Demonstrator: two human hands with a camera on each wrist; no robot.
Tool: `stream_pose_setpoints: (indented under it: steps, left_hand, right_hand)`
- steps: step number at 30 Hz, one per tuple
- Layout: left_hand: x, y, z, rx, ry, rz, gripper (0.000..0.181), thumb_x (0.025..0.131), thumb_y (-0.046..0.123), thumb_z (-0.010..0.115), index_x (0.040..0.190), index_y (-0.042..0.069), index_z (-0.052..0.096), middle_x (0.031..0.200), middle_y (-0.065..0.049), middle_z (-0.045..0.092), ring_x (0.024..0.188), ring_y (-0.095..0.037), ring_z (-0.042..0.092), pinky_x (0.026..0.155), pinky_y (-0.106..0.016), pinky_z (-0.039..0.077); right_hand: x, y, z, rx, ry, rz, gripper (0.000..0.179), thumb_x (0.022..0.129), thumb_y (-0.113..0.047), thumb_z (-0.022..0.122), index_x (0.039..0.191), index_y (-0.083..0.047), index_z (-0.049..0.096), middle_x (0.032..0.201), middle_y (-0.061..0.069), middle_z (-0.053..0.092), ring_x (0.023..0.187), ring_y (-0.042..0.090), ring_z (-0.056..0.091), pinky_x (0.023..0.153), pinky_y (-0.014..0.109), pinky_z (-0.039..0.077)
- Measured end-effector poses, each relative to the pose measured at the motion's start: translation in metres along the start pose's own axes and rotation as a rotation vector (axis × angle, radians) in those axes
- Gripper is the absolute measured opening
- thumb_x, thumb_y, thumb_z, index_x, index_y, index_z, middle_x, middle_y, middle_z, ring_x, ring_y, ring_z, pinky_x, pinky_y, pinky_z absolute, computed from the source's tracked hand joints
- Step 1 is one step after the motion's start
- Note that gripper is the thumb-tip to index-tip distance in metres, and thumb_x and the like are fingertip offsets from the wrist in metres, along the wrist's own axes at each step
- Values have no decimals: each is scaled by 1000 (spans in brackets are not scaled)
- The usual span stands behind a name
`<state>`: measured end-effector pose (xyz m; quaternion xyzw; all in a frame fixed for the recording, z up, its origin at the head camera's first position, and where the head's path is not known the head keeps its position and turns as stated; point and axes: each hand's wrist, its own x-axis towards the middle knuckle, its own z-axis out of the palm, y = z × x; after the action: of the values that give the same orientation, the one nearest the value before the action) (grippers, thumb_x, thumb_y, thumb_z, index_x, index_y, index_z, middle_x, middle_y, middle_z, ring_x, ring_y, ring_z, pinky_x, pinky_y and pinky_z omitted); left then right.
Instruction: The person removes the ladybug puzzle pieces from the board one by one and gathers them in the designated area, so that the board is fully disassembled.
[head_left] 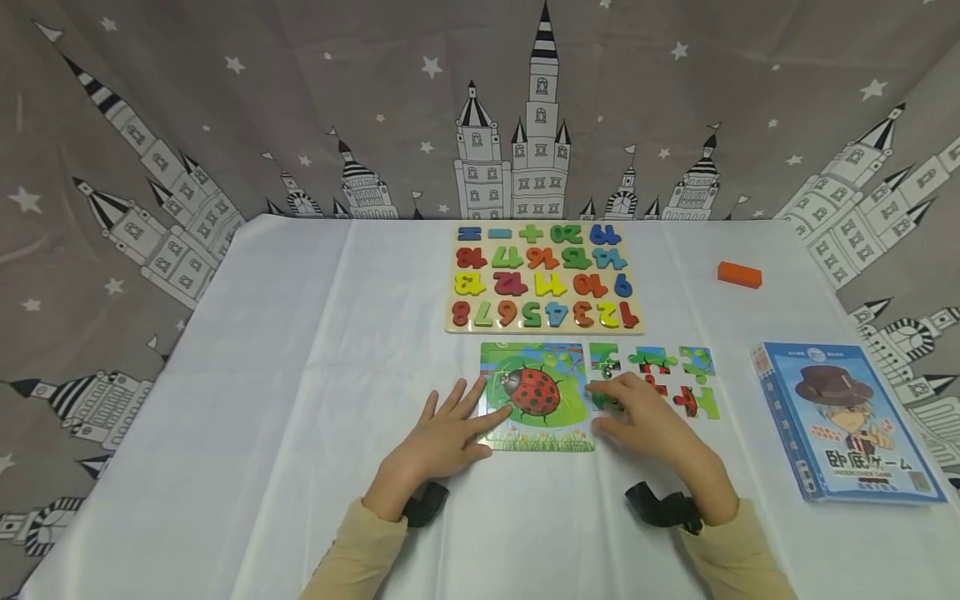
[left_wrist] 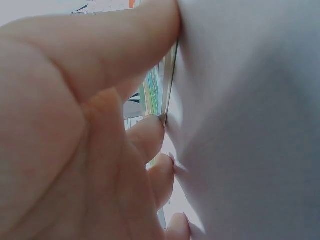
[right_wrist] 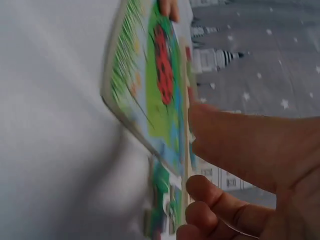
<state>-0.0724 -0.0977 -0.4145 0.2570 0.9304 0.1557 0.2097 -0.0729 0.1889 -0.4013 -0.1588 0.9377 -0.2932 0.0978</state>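
A square ladybug puzzle board [head_left: 537,393] lies flat on the white table. My left hand [head_left: 442,433] rests at its left side with fingers spread, the index fingertip over the picture. In the left wrist view, the fingers [left_wrist: 150,140] lie along the board's edge. My right hand [head_left: 647,421] is at the board's right side, over the nearest jigsaw pieces, partly hiding them. The right wrist view shows its thumb and fingers apart, with nothing visible between them. Several loose jigsaw pieces [head_left: 697,362] with ladybug and leaf parts lie right of the board.
Behind the ladybug board lies a wooden number board [head_left: 543,327] with coloured numerals. An orange block [head_left: 739,275] sits at the back right. A blue game box [head_left: 855,425] lies at the right. A grey castle-print curtain [head_left: 300,83] hangs behind the table.
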Motion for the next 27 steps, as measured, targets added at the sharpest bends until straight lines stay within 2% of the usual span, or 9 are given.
stream_pose_setpoints:
  steps: [1, 4, 10, 18, 27]
  left_hand:
    - [0, 0, 0, -3, 1, 1, 54, 88, 36, 56, 138, 33, 38, 151, -6, 5, 136, -31, 1, 103, -55, 2]
    - [1, 0, 0, -3, 3, -1, 54, 88, 36, 56, 138, 33, 37, 151, -5, 5, 135, -31, 1, 103, -55, 1]
    - [2, 0, 1, -2, 4, -3, 54, 88, 36, 56, 139, 33, 37, 151, -5, 5, 136, -32, 1, 103, -55, 1]
    - [2, -1, 1, -8, 4, 5, 55, 87, 36, 57, 139, 32, 37, 151, -6, 6, 135, -33, 3, 102, -56, 1]
    - [3, -1, 2, -8, 4, 0, 56, 87, 36, 57, 139, 33, 36, 151, -6, 5, 135, -32, 2, 102, -56, 1]
  right_hand:
    - [-1, -2, 3, -18, -18, -23, 44, 78, -16, 71, 119, -5, 58, 102, 10, 52, 88, 22, 49, 75, 39, 44]
    - [0, -8, 11, -83, -53, -64, 53, 75, -20, 74, 122, -6, 56, 102, 9, 50, 88, 21, 47, 75, 38, 43]
    - [4, -13, 17, -170, -54, -56, 55, 71, -19, 77, 121, -5, 58, 102, 10, 50, 92, 24, 44, 78, 39, 42]
    - [7, -15, 18, -144, -61, -36, 53, 69, -14, 79, 117, -6, 58, 102, 10, 50, 93, 24, 45, 79, 40, 42]
    - [7, -19, 19, -72, -81, 18, 54, 71, -9, 76, 119, -4, 53, 112, 10, 54, 103, 26, 49, 88, 44, 41]
